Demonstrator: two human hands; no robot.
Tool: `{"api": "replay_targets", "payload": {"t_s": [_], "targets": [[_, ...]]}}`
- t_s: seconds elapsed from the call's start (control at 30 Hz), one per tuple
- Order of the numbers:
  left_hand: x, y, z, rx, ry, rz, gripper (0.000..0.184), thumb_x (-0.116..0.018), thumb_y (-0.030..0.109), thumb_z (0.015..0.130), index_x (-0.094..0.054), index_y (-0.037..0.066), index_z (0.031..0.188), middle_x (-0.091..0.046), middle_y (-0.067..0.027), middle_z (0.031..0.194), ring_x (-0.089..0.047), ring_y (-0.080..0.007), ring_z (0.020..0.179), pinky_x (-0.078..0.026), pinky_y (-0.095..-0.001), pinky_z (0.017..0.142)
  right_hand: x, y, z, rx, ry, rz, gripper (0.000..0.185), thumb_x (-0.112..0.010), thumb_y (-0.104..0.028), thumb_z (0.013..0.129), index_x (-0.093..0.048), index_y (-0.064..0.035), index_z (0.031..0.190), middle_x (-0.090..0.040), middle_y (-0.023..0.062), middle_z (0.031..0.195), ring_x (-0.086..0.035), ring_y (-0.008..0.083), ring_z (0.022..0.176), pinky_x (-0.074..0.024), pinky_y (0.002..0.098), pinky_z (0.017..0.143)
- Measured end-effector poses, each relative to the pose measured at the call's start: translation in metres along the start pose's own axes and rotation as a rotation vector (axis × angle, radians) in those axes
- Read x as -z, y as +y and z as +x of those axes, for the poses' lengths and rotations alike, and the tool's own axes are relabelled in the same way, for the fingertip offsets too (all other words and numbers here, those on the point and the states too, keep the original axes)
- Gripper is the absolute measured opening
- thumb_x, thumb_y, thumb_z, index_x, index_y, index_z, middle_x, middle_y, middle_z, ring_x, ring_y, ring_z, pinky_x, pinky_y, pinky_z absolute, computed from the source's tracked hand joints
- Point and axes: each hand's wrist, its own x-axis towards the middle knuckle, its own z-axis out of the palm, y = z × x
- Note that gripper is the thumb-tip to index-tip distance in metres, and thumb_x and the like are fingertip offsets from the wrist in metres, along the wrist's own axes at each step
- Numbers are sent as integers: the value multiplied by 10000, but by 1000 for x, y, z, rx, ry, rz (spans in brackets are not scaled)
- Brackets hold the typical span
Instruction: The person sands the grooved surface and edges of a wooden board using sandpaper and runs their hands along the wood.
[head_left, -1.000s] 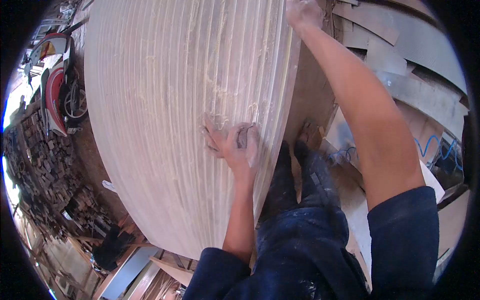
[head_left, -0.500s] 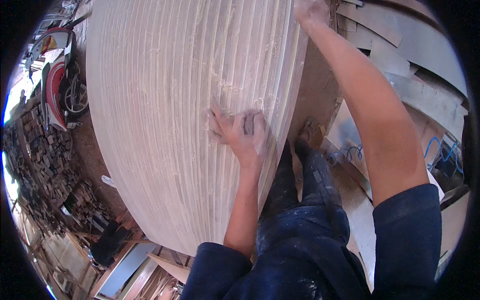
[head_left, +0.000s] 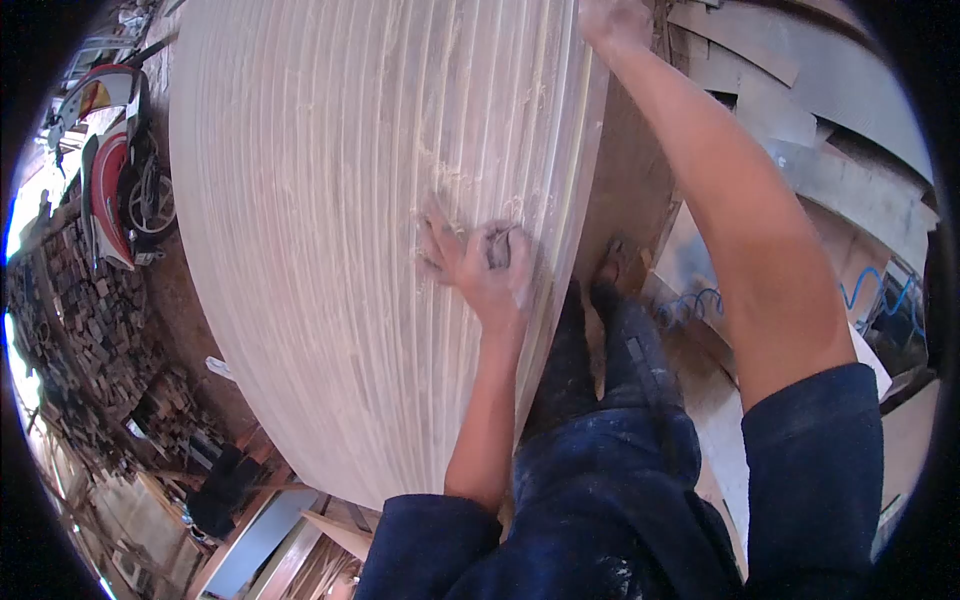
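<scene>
A large pale panel with many parallel ribs [head_left: 330, 250] fills the middle of the head view, with yellowish dust and shavings along its grooves. My left hand [head_left: 480, 265] rests on it near the right side. Some of its fingers stretch over the ribs, while the thumb side curls round a small dark grey piece [head_left: 498, 249], whose kind I cannot make out. Up at the panel's far right edge is my right hand [head_left: 615, 22], fingers curled and dusty. The frame's top cuts it off, and what it grips, if anything, is hidden.
On the left stands a red and white motorbike [head_left: 112, 185], above a heap of small wood offcuts [head_left: 80, 320]. Sheets and boards [head_left: 850, 190] lean on the right, near a blue coiled hose [head_left: 695, 305]. More boards [head_left: 245, 550] lie at the lower left.
My left hand stays at nearly the same spot, with its thumb-side fingers curled slightly more. My right hand has shifted a little left in view. The panel looks unmoved.
</scene>
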Motion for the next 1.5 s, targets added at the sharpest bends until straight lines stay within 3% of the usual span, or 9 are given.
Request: {"api": "replay_targets", "payload": {"t_s": [0.07,0.6,1.0,1.4,1.47,1.5], "targets": [[-6,2,5,-17,30,-85,89,-730,142,780,-739,110,862,-282,-173,1631,-168,-453,1508,14,-674,1159,1,-1,-1,-1,-4,0,741,-355,-590,1001,-672,65,1143,-638,349,1167,-602,457,1177,-470,501,1020],[-6,1,5,-33,42,-55,86,-727,151,759,-702,85,808,-313,-171,1619,-188,-451,1499,-17,-640,1175,1,0,0,-2,-2,-2,759,-337,-589,1006,-665,82,1142,-640,350,1162,-603,452,1179,-472,501,1017],[-6,9,6,48,23,-47,102,-732,168,729,-710,75,762,-321,-134,1621,-172,-453,1503,9,-649,1170,5,-4,-2,-24,-21,4,764,-327,-585,1010,-658,89,1152,-640,350,1159,-602,448,1181,-473,498,1017],[-1,9,-4,124,-5,-15,138,-740,186,708,-699,61,753,-341,-127,1607,-188,-452,1490,-41,-632,1172,4,-2,1,-47,-53,-29,772,-321,-600,1009,-666,78,1140,-642,344,1161,-611,453,1163,-485,498,1004],[-7,18,8,103,30,42,138,-740,188,751,-726,51,749,-351,-50,1607,-188,-343,1514,-27,-558,1207,0,0,-1,-53,-29,-17,786,-312,-606,1009,-661,84,1144,-639,349,1164,-610,451,1167,-481,500,1008],[-8,20,11,100,30,43,138,-740,188,751,-726,51,749,-351,-50,1607,-188,-343,1514,-27,-558,1207,-1,0,0,-54,-27,-15,786,-312,-606,1009,-661,84,1144,-639,349,1164,-610,451,1167,-481,500,1008]]}}
